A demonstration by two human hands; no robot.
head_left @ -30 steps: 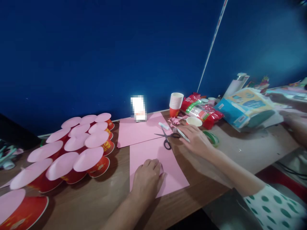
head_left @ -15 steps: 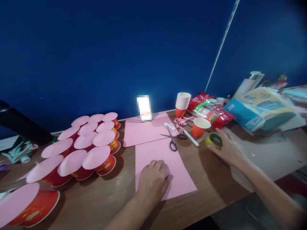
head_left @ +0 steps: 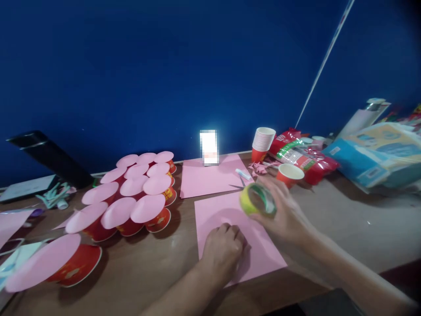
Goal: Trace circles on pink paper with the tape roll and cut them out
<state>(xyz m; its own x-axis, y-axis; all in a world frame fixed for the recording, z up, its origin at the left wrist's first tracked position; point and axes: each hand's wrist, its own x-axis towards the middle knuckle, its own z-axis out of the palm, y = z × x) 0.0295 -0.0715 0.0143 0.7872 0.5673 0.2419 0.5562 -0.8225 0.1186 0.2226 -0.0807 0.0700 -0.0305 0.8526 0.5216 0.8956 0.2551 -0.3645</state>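
Note:
My left hand (head_left: 224, 252), fingers curled under, rests on a pink paper sheet (head_left: 213, 210); its fingertips are hidden. Above the sheet's upper right, my right hand (head_left: 284, 210) grips a yellow-green roll of tape (head_left: 249, 202) by its rim, with the roll's hole visible. Behind the roll, the scissors (head_left: 237, 187) are mostly covered, with only blades showing. Farther back lies another pink sheet (head_left: 200, 180), which bears a small white tube (head_left: 242, 174). To the left stand several upside-down red paper cups (head_left: 159, 221) topped with pink paper cones (head_left: 148, 208).
A stack of white-rimmed cups (head_left: 263, 142) and a red plastic pack (head_left: 297, 151) stand by the blue wall. One red cup (head_left: 291, 172) sits upright behind my right hand. A blue-and-yellow pack (head_left: 368, 149) is at right. A black cylinder (head_left: 54, 158) leans at left.
My right hand has lifted the tape roll off the table and carried it left over the pink sheet. The near sheet has slid slightly toward me with my left hand. The view has shifted left.

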